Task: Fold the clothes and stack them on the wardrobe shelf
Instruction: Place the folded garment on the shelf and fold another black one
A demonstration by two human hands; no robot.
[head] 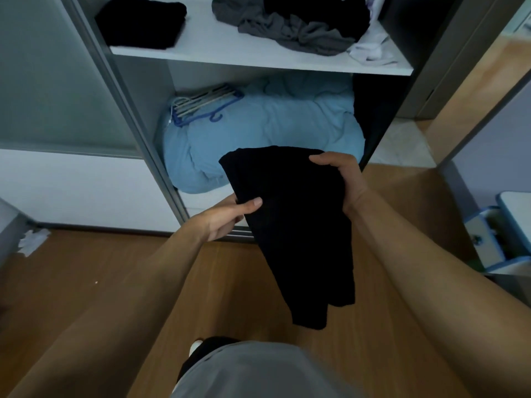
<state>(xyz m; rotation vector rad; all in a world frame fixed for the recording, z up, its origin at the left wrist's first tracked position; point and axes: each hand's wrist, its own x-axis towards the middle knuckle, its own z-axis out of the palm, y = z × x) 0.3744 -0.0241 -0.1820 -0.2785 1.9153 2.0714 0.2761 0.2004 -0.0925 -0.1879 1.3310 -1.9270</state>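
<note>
Nearest the camera, the person's grey shirt (258, 372) fills the bottom edge, and both bare forearms reach forward above a wooden floor (100, 282). The left hand (227, 218) pinches the left edge of a black garment (293, 231), thumb on top and fingers underneath. The right hand (344, 179) grips its upper right edge, fingers curled over the cloth. The garment is held in the air in front of the open wardrobe, its top stretched between the hands and its lower part hanging toward the floor. A white scrap (33, 242) lies on the floor at far left, and a blue-and-white drawer unit (488, 237) stands at right.

Behind the hands, the lower compartment holds light blue bedding (273, 130), with a bundle of hangers (201, 103) resting on its upper left. Above, the white shelf (218, 50) carries a folded garment (140, 23), black, at left. Well apart from it at right lie a crumpled grey garment (296, 33), a black heap (321, 10) behind it and a white cloth (373, 50) at the right end. A sliding door (51, 81) covers the wardrobe's left side.
</note>
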